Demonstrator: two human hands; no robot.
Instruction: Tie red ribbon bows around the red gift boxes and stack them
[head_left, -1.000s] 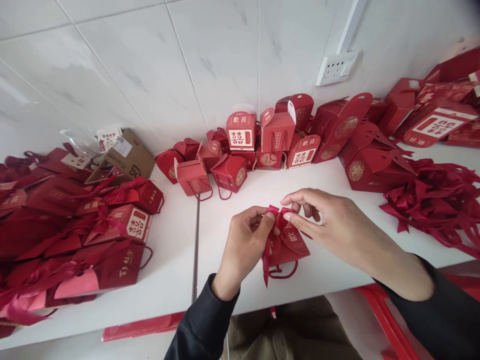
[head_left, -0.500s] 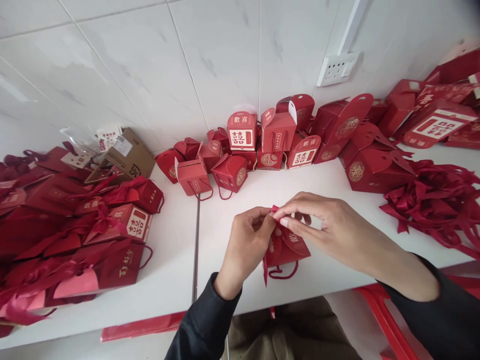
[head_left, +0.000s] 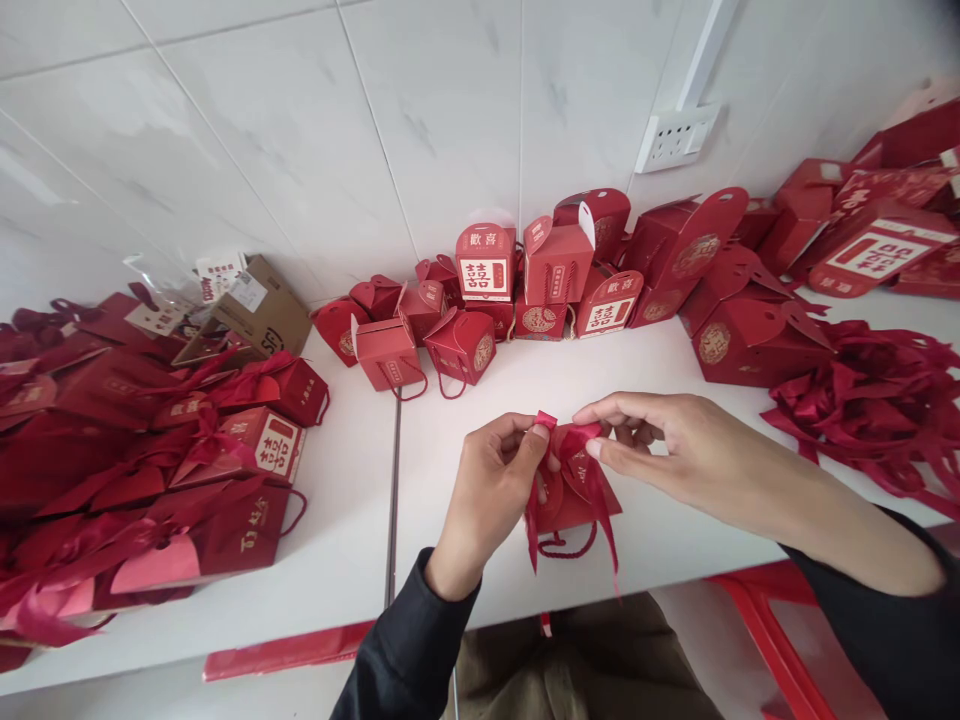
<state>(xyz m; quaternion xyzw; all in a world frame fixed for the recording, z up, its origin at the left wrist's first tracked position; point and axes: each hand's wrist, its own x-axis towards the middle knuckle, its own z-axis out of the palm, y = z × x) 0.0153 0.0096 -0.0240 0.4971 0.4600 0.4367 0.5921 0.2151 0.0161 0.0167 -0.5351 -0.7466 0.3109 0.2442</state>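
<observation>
A small red gift box (head_left: pixel 574 508) with a cord handle sits on the white table in front of me. On its top is a red ribbon (head_left: pixel 598 492), looped like a bow, with two tails hanging down the near side. My left hand (head_left: pixel 501 480) pinches one loop between thumb and forefinger at the box's left. From the right, my right hand (head_left: pixel 652 440) pinches the other loop with thumb and forefinger. Part of the box top is hidden behind my left fingers.
Red boxes with bows (head_left: pixel 225 450) are heaped at the left, by an opened cardboard carton (head_left: pixel 262 305). Several red boxes (head_left: pixel 555 260) stand along the tiled wall. A pile of loose red ribbons (head_left: pixel 862 410) lies at the right. Red stools (head_left: pixel 772 630) show below the table edge.
My right hand has moved right, away from my left, drawing out a ribbon loop. The bow and its right tail now show between my hands. The box stays in place.
</observation>
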